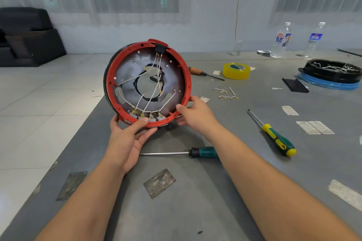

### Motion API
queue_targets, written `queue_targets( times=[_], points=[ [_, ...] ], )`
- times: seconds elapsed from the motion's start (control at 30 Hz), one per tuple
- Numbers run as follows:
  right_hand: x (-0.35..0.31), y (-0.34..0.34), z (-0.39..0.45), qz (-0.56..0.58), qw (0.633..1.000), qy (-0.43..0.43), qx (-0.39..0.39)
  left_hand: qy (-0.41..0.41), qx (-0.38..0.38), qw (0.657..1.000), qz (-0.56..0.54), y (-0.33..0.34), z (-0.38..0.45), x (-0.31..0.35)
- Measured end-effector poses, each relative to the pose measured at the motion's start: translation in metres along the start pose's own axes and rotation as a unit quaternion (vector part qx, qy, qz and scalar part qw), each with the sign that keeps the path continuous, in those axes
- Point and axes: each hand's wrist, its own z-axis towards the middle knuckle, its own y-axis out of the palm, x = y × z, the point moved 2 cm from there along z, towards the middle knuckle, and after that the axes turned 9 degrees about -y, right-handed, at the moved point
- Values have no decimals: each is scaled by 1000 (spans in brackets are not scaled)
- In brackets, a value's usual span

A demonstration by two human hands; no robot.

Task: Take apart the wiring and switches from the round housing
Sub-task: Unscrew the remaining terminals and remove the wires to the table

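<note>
I hold a round housing with a red rim (109, 70) upright above the grey table, its open side facing me. White wires (150, 98) with brass terminals run inside it, from a black connector (161, 47) at the top down to several grey switches (149, 117) along the bottom rim. My left hand (127, 137) grips the bottom edge, thumb over the rim by the switches. My right hand (195, 112) grips the lower right rim, thumb on the front.
On the table lie a green-handled screwdriver (203, 152) just below my hands, a yellow-green screwdriver (278, 140) to the right, loose wires (227, 94), a wooden-handled tool (201, 73), yellow tape (236, 71), a black housing (331, 72) on a blue ring, and two bottles (281, 40).
</note>
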Motion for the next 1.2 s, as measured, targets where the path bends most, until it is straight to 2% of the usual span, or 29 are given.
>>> queue_targets(
  times=[0.23, 0.4, 0.7, 0.83, 0.93, 1.07, 1.2],
  points=[
    [7, -4, 1, 2, 999, -23, 47, -27, -11, 999, -16, 0, -1, 1],
    [6, -12, 0, 4, 997, -22, 79, -55, -11, 998, 13, 1, -5, 4],
    [1, -14, -1, -15, 996, -53, 69, -77, 14, 997, 19, -2, -4, 6],
    [3, -19, -2, -40, 999, -35, 9, -67, 10, 998, 14, 0, -7, 6],
    [6, -30, -8, -133, 990, -44, -33, -61, 14, 998, 19, 0, -8, 5],
    [2, -50, -27, -291, 948, -98, -87, -53, 26, 998, 26, 0, -8, 4],
    [1, -63, -50, -336, 900, -162, -226, -56, 30, 998, 24, 0, -8, 5]
  ],
)
